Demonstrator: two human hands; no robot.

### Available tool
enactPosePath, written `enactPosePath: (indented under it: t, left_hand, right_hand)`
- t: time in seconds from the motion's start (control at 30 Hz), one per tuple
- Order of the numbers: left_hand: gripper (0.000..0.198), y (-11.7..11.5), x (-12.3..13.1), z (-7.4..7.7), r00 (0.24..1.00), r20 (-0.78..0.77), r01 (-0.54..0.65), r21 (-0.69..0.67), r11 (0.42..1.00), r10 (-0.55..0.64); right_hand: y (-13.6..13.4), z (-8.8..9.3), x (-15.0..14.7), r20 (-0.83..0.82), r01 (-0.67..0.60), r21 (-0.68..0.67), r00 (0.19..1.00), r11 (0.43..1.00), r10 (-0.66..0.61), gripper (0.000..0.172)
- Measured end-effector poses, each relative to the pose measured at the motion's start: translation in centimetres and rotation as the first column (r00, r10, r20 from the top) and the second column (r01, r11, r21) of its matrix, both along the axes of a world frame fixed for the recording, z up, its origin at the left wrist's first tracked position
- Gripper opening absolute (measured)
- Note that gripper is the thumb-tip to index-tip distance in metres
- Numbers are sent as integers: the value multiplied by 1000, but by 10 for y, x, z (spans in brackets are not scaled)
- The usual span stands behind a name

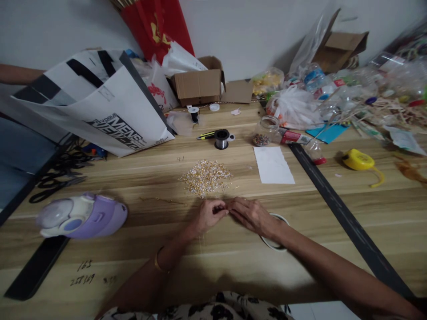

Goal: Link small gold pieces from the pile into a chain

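Head view: left hand (207, 216) and right hand (256, 216) meet; whether their fingers (238, 206) grip anything cannot be told; a forward nudge could scatter the beads (206, 177)

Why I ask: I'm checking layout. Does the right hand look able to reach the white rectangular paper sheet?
Probably yes: the paper sheet lies just beyond the right hand, nothing visible between, though that hand is engaged beside the left hand.
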State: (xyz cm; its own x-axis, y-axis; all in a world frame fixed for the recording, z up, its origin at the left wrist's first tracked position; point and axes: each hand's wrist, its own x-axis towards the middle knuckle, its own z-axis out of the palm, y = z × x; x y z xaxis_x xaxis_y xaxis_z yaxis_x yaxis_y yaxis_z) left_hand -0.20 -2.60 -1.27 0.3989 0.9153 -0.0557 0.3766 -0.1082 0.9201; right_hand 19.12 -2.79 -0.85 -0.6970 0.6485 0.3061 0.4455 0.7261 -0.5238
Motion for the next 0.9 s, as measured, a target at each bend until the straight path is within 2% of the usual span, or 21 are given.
enactPosePath:
  t: [0.2,0.47,0.63,0.77,0.9]
  left_hand:
    - [10,0,1,1,1000,-21,-4,11,1000,4]
    - [14,-1,1,2,999,48,-5,-25,1000,6]
    - [13,0,0,0,998,65,3,-44,999,0]
    - [13,0,0,1,993,120,-4,-62,998,11]
    - [13,-1,0,4,995,96,-16,-20,1000,18]
  right_hand:
    - [0,2,0,54,-10,2,998,1000,10,19]
    - [4,-1,-3,-75,40,-117,996,992,-49,13]
    - [6,-1,-3,-89,39,-169,995,985,-55,13]
    - [6,-1,-3,-65,59,-163,995,985,-71,12]
    - [5,0,-6,-58,64,-133,996,989,-72,12]
